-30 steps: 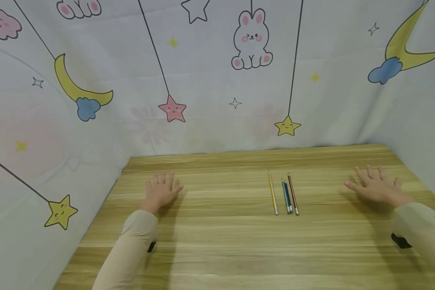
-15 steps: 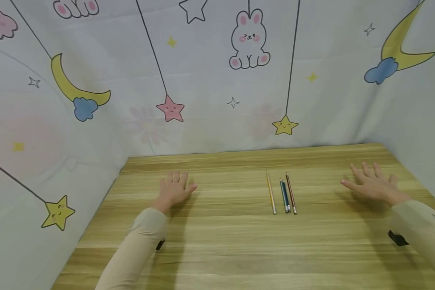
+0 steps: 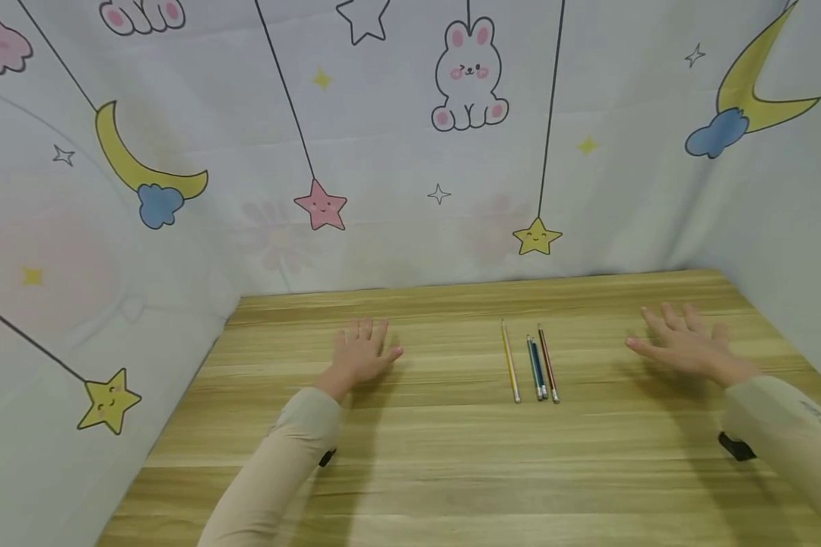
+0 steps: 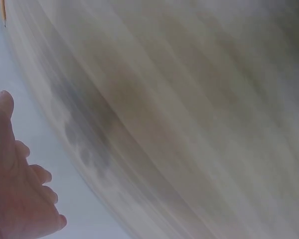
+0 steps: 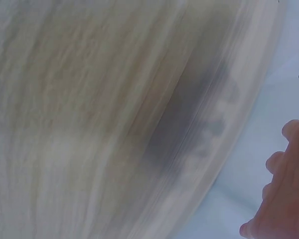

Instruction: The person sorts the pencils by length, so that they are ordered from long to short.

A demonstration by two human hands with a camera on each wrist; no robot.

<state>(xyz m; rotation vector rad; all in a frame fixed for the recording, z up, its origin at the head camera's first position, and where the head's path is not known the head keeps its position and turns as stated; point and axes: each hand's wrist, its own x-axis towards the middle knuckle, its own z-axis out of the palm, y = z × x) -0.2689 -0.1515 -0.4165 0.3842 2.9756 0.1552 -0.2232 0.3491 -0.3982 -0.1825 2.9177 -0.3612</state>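
Observation:
On the wooden table lies a small group of pencils, their white eraser ends toward me. A yellow pencil [image 3: 510, 361] is leftmost. Beside it, two pencils lie close together, a green one [image 3: 534, 368] and a dark blue one [image 3: 539, 369]. At the right is a dark red pencil [image 3: 548, 363]. My left hand [image 3: 361, 358] is left of them, fingers spread and holding nothing. My right hand [image 3: 684, 348] is spread out to their right, holding nothing too. Each casts a shadow on the table. In the left wrist view, a pencil tip [image 4: 3, 15] shows at the top left corner.
The wood-grain table [image 3: 438, 471] reaches back to a white cloth backdrop [image 3: 397, 152] printed with stars, moons and a rabbit. The cloth also hangs along the left and right sides. A dark strap-like piece [image 3: 736, 447] sits under the right cuff.
My left hand has moved right, toward the pencils. My right hand has shifted slightly left. The pencils lie as before, and the head view has turned a little.

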